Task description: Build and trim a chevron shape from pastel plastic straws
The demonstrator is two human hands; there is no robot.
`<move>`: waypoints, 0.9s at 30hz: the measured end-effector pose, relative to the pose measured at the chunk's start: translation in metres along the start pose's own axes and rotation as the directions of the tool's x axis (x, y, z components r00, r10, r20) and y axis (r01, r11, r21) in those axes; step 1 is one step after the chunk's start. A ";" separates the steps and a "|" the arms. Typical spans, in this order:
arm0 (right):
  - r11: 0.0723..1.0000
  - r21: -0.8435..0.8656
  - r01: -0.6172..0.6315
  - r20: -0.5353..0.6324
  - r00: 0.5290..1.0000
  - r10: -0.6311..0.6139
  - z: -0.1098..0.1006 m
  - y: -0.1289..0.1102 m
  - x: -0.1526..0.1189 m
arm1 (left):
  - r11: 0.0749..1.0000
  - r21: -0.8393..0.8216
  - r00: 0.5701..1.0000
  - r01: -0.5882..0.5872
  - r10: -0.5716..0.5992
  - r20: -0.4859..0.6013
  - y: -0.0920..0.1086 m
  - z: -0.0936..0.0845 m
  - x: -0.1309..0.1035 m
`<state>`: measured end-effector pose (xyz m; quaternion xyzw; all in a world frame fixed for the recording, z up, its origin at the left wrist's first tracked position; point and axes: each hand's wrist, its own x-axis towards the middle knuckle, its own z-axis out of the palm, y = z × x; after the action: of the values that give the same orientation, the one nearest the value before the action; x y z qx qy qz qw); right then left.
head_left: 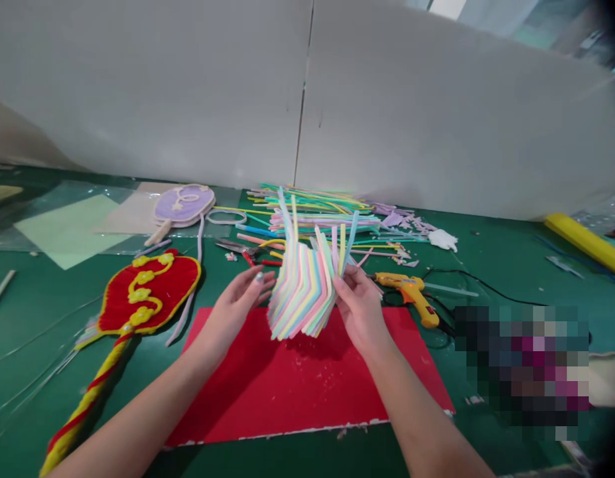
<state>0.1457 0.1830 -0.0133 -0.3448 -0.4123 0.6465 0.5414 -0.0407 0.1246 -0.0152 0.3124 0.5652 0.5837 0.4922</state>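
Observation:
A striped piece made of pastel pipe cleaners is held up in the middle, bent in a zigzag with several loose ends sticking up. At its right edge, my right hand is closed on it, the thumb in front and the other fingers mostly behind. My left hand is beside the left edge, its thumb and fingers apart; I cannot tell whether the fingertips touch the piece. Below both hands lies a red board with a frayed white front edge and small scraps on it.
Loose pipe cleaners are heaped behind, beside red-handled cutters. A yellow glue gun with a black cord lies right. To the left are a red-and-yellow fan and a purple fan. A grey wall stands behind.

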 end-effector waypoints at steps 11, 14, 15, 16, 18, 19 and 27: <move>0.998 0.049 -0.034 0.073 0.997 0.030 0.006 -0.001 -0.006 | 0.890 -0.276 0.930 0.364 -0.329 0.166 0.009 0.002 -0.007; 0.998 0.050 -0.048 0.124 0.991 0.042 0.004 0.002 -0.005 | 0.912 -0.298 0.960 0.281 -0.271 0.075 0.009 -0.006 0.003; 0.998 0.047 -0.051 0.144 0.989 0.044 0.004 0.002 -0.004 | 0.919 -0.298 0.966 0.257 -0.247 0.072 0.008 -0.009 0.006; 0.998 0.043 -0.054 0.159 0.986 0.046 0.003 0.002 -0.003 | 0.925 -0.295 0.970 0.241 -0.229 0.074 0.007 -0.011 0.009; 0.998 0.035 -0.061 0.166 0.985 0.054 0.001 0.004 -0.002 | 0.932 -0.278 0.972 0.233 -0.214 0.096 0.004 -0.014 0.013; 0.997 0.036 -0.067 0.166 0.984 0.060 0.000 0.005 -0.001 | 0.935 -0.267 0.972 0.232 -0.210 0.107 0.003 -0.015 0.014; 0.993 0.022 -0.117 0.155 0.982 0.112 -0.006 0.014 0.005 | 0.954 -0.228 0.978 0.194 -0.169 0.123 0.003 -0.019 0.014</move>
<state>0.1446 0.1874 -0.0290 -0.3089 -0.4221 0.7074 0.4754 -0.0630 0.1313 -0.0182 0.2270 0.4915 0.5828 0.6060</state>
